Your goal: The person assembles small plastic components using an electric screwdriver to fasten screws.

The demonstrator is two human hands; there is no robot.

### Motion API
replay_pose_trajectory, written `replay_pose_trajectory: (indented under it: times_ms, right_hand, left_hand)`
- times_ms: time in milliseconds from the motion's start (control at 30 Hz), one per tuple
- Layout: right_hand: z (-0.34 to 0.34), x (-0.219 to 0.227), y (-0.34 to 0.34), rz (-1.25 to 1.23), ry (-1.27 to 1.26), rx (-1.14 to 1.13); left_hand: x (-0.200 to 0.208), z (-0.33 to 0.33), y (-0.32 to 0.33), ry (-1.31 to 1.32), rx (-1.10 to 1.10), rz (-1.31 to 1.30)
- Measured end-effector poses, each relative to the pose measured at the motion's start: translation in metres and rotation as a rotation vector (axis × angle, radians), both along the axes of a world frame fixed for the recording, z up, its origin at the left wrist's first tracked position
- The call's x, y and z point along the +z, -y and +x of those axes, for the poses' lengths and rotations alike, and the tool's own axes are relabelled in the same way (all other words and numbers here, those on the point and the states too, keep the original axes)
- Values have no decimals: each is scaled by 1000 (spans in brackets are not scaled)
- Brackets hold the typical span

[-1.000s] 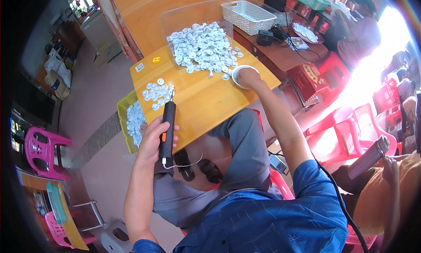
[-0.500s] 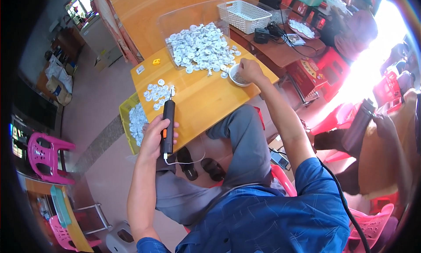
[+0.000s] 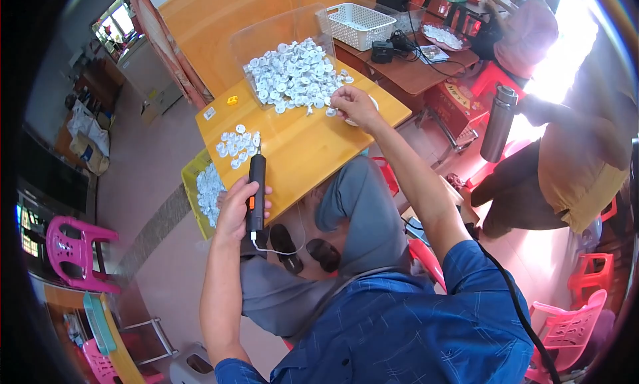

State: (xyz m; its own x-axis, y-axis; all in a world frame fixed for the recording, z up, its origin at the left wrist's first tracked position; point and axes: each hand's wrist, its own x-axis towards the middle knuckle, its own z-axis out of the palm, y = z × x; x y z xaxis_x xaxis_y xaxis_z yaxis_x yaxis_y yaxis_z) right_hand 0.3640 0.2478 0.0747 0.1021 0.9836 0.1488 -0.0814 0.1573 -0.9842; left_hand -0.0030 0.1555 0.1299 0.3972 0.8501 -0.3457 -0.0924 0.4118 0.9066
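Note:
In my left hand [image 3: 238, 207] is a black electric screwdriver [image 3: 255, 194] with an orange switch, a white cable plugged into its lower end. Its tip meets a small round white plastic part at the edge of a loose group of such parts [image 3: 233, 145] on the wooden table [image 3: 303, 161]. My right hand [image 3: 356, 107] is over the table's right side, fingers pinched beside a few white parts; what they hold is too small to tell. Under that hand a small white bowl [image 3: 374, 104] is mostly hidden. A large heap of white parts [image 3: 293, 74] spills from a clear plastic bin [image 3: 243, 44].
A yellow crate [image 3: 193, 191] of white parts stands left of the table, against its edge. A yellow clip-like piece [image 3: 232, 100] lies near the far left corner. Beyond are a white basket [image 3: 359, 25] and black adapters [image 3: 383, 51]. At right, a person carries a grey bottle [image 3: 499, 121].
My right hand has come up out of the bowl and shifted left toward the white parts. The screwdriver stays nearly in place. The person with the bottle has moved, and the whole view has shifted slightly.

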Motion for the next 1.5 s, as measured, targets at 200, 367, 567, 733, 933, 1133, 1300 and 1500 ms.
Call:
replay_pose_trajectory:
  times_ms: [200, 367, 567, 733, 933, 1133, 1300, 1500]
  right_hand:
    - [-72, -19, 10, -167, -259, 77]
    - [-103, -39, 12, -286, -540, 228]
    - [-118, -40, 25, -261, -651, 324]
    - [-120, -43, 30, -241, -752, 327]
    - [-125, -36, 36, -225, -715, 295]
    - [-132, -25, 41, -202, -648, 294]
    - [-142, -22, 42, -234, -673, 301]
    - [-145, -25, 42, -218, -678, 313]
  left_hand:
    - [-4, 2, 8, 25, -47, -20]
    - [-3, 11, 12, -47, -129, -34]
    - [-1, 13, 20, -85, -212, -30]
    - [2, 16, 21, -146, -229, -8]
    - [0, 13, 25, -146, -202, 9]
    - [0, 8, 30, -100, -206, 16]
    - [-1, 5, 31, -93, -185, 11]
    - [-2, 3, 32, -88, -164, 10]
